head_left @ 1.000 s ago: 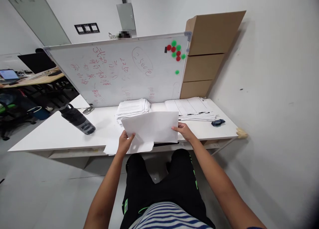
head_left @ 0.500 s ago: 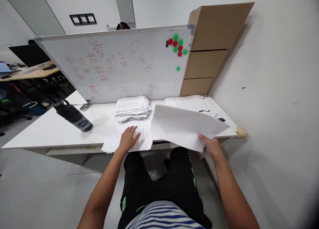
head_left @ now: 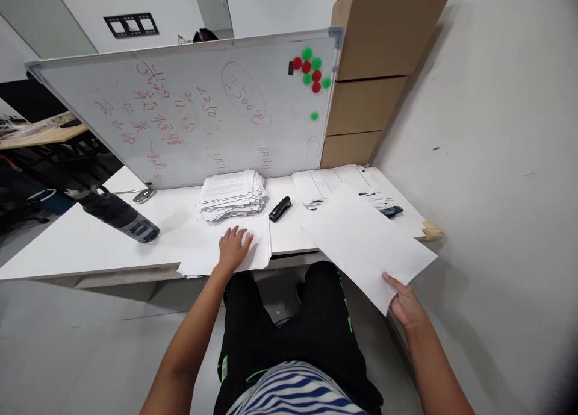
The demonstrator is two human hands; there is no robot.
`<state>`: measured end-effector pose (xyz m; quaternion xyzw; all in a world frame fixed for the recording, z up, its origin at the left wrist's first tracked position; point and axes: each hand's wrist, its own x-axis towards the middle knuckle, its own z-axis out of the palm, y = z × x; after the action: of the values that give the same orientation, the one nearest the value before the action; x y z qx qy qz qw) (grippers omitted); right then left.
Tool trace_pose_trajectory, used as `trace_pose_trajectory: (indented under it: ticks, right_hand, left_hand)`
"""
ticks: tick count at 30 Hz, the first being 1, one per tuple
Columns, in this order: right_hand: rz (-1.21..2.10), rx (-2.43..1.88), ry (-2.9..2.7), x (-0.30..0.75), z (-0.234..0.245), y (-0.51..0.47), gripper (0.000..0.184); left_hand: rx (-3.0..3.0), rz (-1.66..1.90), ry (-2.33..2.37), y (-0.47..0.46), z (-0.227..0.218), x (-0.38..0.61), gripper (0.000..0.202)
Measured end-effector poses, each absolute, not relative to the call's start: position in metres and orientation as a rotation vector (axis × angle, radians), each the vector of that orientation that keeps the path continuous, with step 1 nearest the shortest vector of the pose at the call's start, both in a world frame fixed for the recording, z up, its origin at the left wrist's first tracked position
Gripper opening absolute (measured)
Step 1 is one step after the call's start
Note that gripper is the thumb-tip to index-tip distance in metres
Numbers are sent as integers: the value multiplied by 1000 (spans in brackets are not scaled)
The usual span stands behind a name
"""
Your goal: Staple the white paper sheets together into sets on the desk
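My right hand (head_left: 406,305) grips the near corner of a blank white sheet (head_left: 365,245), held off the table's front right edge. My left hand (head_left: 233,248) lies flat with fingers spread on loose white sheets (head_left: 226,258) at the front edge of the white table (head_left: 90,246). Behind that hand a thick stack of printed papers (head_left: 232,194) sits fanned. A black stapler (head_left: 280,209) lies just right of the stack. Printed forms (head_left: 334,183) lie spread at the back right.
A whiteboard (head_left: 189,111) with red writing and red and green magnets leans at the table's back. Cardboard boxes (head_left: 374,71) stand in the right corner against the wall. A dark water bottle (head_left: 117,214) lies on its side at left. A small dark object (head_left: 391,211) rests near the forms.
My right hand has swung the sheet away to the right and down, off the table's edge. That uncovered the black stapler. My left hand let go and went flat on the loose sheets.
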<state>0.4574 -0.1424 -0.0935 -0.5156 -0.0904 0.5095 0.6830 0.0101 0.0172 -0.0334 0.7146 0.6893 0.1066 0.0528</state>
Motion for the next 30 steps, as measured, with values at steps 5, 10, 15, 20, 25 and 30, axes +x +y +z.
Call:
trace_pose_trajectory:
  ticks: [5, 10, 15, 20, 25, 30]
  right_hand:
    - [1157, -1226, -158, 444, -105, -159, 51]
    - [1195, -1336, -136, 426, -109, -188, 47]
    - [1210, -1366, -148, 420, -97, -212, 48]
    - [1238, -1339, -196, 428, -81, -214, 57]
    - [1377, -1312, -262, 423, -69, -185, 60]
    - [1538, -1303, -371, 396, -64, -148, 46]
  left_hand:
    - [2195, 516, 1869, 55, -9, 72, 57]
    - [2116, 244, 1913, 121, -1, 133, 58]
    - [2108, 73, 1888, 148, 4, 158, 35]
    - [2267, 175, 1684, 119, 29, 134, 39]
    - [2238, 292, 1532, 70, 57, 69, 44]
    - [2185, 249, 1567, 40, 59, 8, 44]
